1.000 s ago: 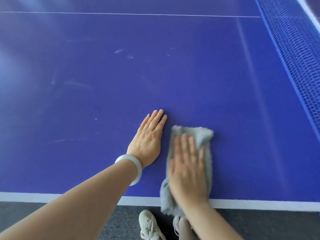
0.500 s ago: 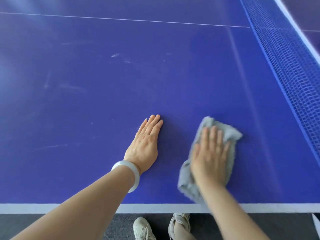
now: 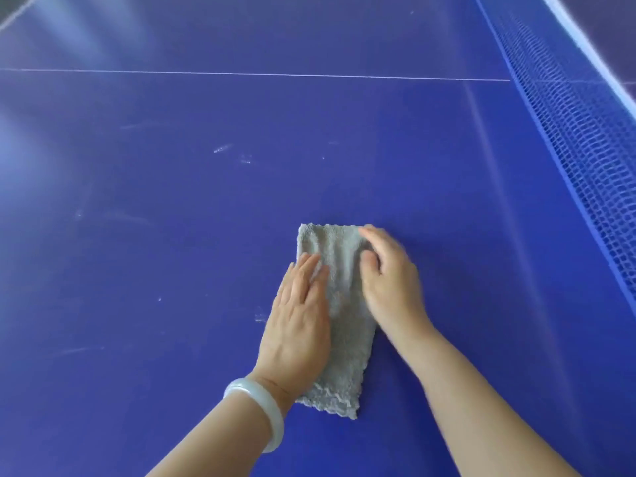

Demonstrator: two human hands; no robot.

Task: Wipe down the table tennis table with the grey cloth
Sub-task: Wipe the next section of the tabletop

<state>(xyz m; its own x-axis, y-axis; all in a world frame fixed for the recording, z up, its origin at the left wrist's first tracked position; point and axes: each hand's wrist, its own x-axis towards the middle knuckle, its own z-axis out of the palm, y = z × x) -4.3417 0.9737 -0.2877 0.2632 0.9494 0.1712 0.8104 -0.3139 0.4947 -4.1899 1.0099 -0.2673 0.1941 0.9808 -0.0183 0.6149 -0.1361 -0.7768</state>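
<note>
Fingers point(image 3: 307, 270) of my left hand point(image 3: 299, 325) lie straight and pressed together, flat on the left half of the cloth point(image 3: 351, 339), palm bearing down. Fingers point(image 3: 375, 235) of my right hand point(image 3: 392, 287) are bent over the cloth's far right edge with the thumb on top, pinching it as best the blur lets me judge. The cloth lies folded into a long strip on the table point(image 3: 172, 235), between my two hands and running back toward my wrists.

My worry is the fold. If my right fingers tug while my left ones pin, the strip could open or bunch, and I would be pushing a lump that skips over the surface and leaves streaks. With my palms on the edges rather than the middle, pressure may be uneven too. Pale marks point(image 3: 223, 148) lie well beyond my fingertips, and more sit just left of my left hand; short strokes would miss them. Reaching that far, my bracelet point(image 3: 261, 407) could knock or scrape the table. Off to the right of my right fingers runs the net point(image 3: 585, 149); a wide sweep might snag the cloth's wavy hem in the mesh.
</note>
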